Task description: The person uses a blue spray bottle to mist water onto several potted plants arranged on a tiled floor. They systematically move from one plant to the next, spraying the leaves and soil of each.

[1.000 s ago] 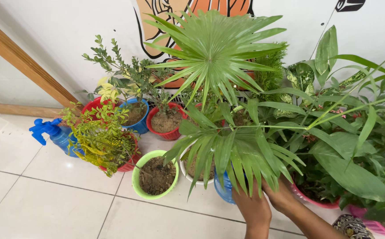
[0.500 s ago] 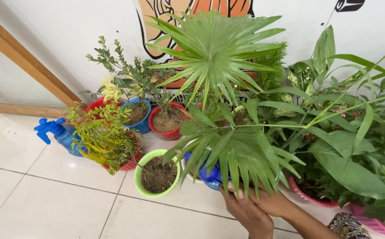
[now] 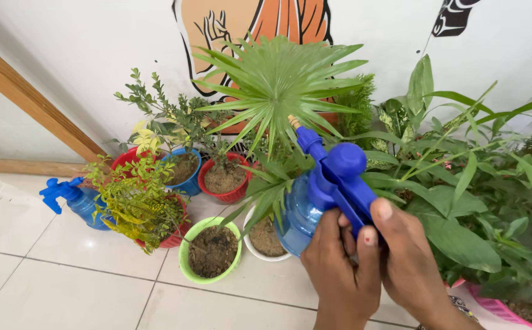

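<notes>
A blue spray bottle (image 3: 321,189) with a clear blue body is held up in front of the potted plants, its brass nozzle tip pointing up and left toward the fan palm (image 3: 278,79). My left hand (image 3: 338,272) wraps around the bottle's neck from below. My right hand (image 3: 407,260) grips the blue handle from the right, thumb resting on top of it. Beneath the bottle stands a white pot (image 3: 264,241) with soil, partly covered by palm leaves.
A green pot (image 3: 187,264) of bare soil stands on the tiled floor, beside a red pot (image 3: 174,235) with a yellow-green shrub. A second blue spray bottle (image 3: 70,198) stands at the left. More red and blue pots and broad-leaved plants line the painted wall.
Both hands have lifted the blue spray bottle from the floor under the palm leaves up in front of the plants. The view has tilted slightly.
</notes>
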